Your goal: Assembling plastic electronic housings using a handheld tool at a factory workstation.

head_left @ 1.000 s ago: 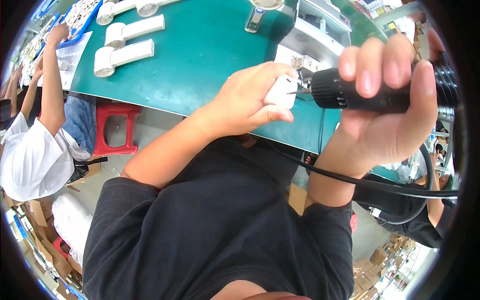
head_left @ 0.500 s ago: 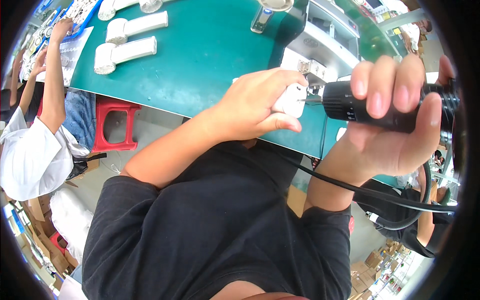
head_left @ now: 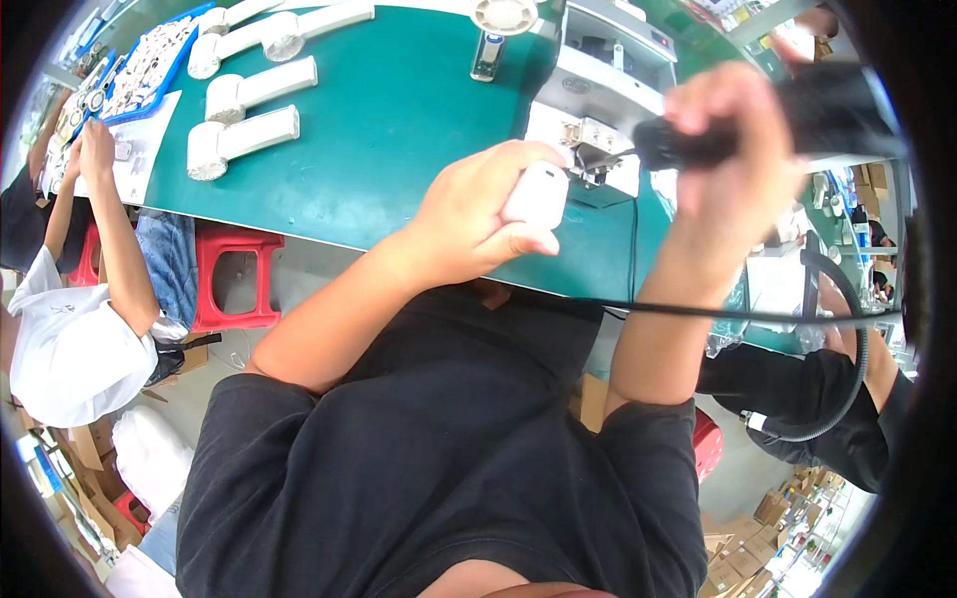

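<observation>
My left hand (head_left: 469, 209) is closed around a small white plastic housing (head_left: 538, 194), held just above the front part of the green table; a small dark hole shows near its upper end. In my right hand (head_left: 738, 125) is a black electric screwdriver (head_left: 822, 110), lying almost level and blurred by motion. Its thin bit reaches left to the metal pick-up block (head_left: 598, 140) on the front of a grey screw feeder (head_left: 588, 75); whether the bit touches it or carries a screw I cannot tell. The bit and the housing are apart.
Several white handheld units (head_left: 244, 140) lie at the table's left. A blue tray (head_left: 164, 88) of small white parts stands beyond them, near a co-worker's hands (head_left: 95, 149). A round white piece (head_left: 503, 14) stands by the feeder. A black cable (head_left: 678, 312) crosses my right forearm.
The screwdriver's bit has left the white housing and moved up to the feeder's block. My left hand, still holding the housing, sits slightly farther left in the view.
</observation>
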Demonstrator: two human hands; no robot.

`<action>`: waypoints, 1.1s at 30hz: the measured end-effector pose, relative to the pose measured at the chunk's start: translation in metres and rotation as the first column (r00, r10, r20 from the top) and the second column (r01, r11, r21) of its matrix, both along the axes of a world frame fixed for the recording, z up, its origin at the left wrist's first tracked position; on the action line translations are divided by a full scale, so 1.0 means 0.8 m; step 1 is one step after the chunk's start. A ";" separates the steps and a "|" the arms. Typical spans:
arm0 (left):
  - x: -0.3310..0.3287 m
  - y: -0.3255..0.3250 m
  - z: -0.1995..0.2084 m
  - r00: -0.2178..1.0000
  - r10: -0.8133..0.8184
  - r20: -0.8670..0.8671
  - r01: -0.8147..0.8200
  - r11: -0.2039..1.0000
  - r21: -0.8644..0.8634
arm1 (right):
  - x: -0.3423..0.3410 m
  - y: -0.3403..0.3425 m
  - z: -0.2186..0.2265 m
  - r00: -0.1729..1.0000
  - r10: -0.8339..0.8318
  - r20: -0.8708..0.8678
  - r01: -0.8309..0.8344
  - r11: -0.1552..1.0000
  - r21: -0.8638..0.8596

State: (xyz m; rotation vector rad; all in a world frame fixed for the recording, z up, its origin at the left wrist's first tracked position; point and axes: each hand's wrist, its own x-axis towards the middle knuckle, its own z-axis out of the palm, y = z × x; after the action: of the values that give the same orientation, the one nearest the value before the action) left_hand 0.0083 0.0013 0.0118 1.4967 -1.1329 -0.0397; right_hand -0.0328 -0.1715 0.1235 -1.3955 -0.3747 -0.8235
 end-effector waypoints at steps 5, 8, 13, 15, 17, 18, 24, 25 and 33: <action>-0.002 0.005 0.003 0.996 -0.017 -0.090 0.014 0.999 -0.031 | 0.010 -0.003 -0.035 0.980 -0.154 -0.127 0.152 0.988 -0.026; 0.001 0.006 -0.003 0.997 -0.018 -0.079 0.014 0.998 -0.054 | 0.003 0.000 -0.038 0.974 -0.113 -0.195 0.111 0.994 -0.020; 0.001 0.011 0.000 0.999 0.020 -0.028 -0.020 1.000 -0.007 | -0.012 0.009 -0.022 0.993 0.065 -0.095 -0.056 0.995 0.088; 0.001 0.011 0.002 0.999 0.037 0.018 -0.037 0.999 0.005 | -0.028 0.024 0.006 0.989 0.150 0.011 -0.150 0.981 0.121; -0.001 0.005 0.005 0.998 0.047 0.046 -0.047 0.999 -0.010 | -0.042 0.035 0.029 0.969 0.237 0.068 -0.244 0.962 0.121; -0.001 0.006 0.006 0.998 0.045 0.040 -0.045 0.999 0.004 | -0.042 0.040 0.033 0.957 0.278 0.076 -0.286 0.952 0.108; -0.003 0.002 0.009 0.998 0.042 0.044 -0.043 0.999 0.021 | -0.036 0.051 0.022 0.928 0.360 0.090 -0.365 0.930 0.038; -0.002 0.003 0.007 0.997 0.046 0.056 -0.048 0.998 0.031 | -0.035 0.050 0.020 0.924 0.370 0.094 -0.374 0.927 0.033; -0.002 0.001 0.002 0.994 0.060 0.086 -0.061 0.998 0.007 | -0.027 0.052 0.011 0.894 0.430 0.130 -0.434 0.901 0.003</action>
State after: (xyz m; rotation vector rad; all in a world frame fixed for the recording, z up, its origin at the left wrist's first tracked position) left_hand 0.0063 0.0018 0.0132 1.5530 -1.1568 0.0614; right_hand -0.0543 -0.1297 0.1326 -1.1701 -0.7387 -0.5451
